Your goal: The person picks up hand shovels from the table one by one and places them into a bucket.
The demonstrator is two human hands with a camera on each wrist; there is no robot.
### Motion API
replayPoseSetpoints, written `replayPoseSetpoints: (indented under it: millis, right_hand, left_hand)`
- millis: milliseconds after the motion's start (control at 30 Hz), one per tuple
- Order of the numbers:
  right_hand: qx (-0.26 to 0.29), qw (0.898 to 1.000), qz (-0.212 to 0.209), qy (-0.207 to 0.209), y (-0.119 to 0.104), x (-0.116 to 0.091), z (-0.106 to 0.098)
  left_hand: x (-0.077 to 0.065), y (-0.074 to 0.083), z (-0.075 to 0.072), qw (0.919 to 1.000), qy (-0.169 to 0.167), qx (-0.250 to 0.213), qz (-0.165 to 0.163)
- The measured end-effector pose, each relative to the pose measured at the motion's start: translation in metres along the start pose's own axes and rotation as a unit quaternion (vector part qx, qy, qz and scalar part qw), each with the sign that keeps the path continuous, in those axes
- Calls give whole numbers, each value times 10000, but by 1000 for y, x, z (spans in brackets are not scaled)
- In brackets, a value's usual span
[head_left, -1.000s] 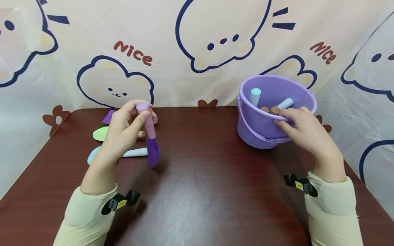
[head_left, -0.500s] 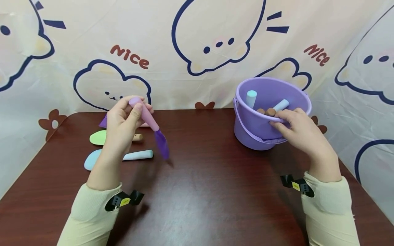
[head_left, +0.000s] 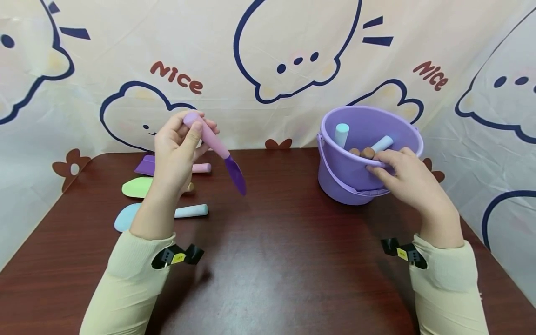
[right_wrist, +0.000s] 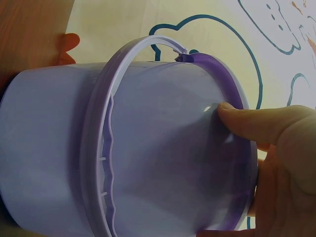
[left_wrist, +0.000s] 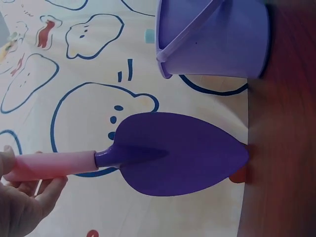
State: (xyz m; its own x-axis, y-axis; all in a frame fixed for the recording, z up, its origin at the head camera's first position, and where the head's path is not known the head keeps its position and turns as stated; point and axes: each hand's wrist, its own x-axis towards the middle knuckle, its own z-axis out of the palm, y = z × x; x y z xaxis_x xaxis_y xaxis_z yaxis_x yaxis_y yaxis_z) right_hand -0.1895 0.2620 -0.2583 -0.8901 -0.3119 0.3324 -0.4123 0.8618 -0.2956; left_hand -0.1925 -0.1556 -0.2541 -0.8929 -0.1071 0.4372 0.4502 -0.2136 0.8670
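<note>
A left hand (head_left: 176, 146) pinches a purple, leaf-bladed trowel (left_wrist: 173, 154) by its pink cylindrical handle (head_left: 215, 142); a right hand (head_left: 414, 184) pinches the rim (head_left: 348, 157) of a tapered, smooth lilac bucket (head_left: 351, 170).
The trowel hangs in the air over the glossy, wood-grained brown table (head_left: 268, 270), left of the bucket, blade (head_left: 236, 175) slanting down; the right thumb (right_wrist: 256, 123) lies on the bucket's outer wall (right_wrist: 163, 133), whose curved bail (right_wrist: 92, 158) has a wavy edge.

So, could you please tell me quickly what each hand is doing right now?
Left hand: closed, holding the trowel.
Right hand: closed, gripping the bucket.
</note>
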Motion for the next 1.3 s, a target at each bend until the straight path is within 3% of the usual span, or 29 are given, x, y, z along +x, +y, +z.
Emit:
replayPoseSetpoints:
  millis: [233,467,733,1033,1300]
  right_hand:
    - [21,10000,49,-35,0,0,0]
    - [11,10000,54,-40,1,-1,0]
    - [26,10000,7,-53,1,0,0]
    - [16,10000,35,-84,0,0,0]
    - [25,10000,75,-60,-1,0,-1]
  left_hand:
    - [16,5,12,9994,-19,-340,5]
    - [36,13,32,9964,233,-802,157]
    - [55,24,50,9873,675,-1437,-36]
    - [71,34,63,9773,1136,-1777,-203]
    - [86,39,90,9635,1316,-2325,-168]
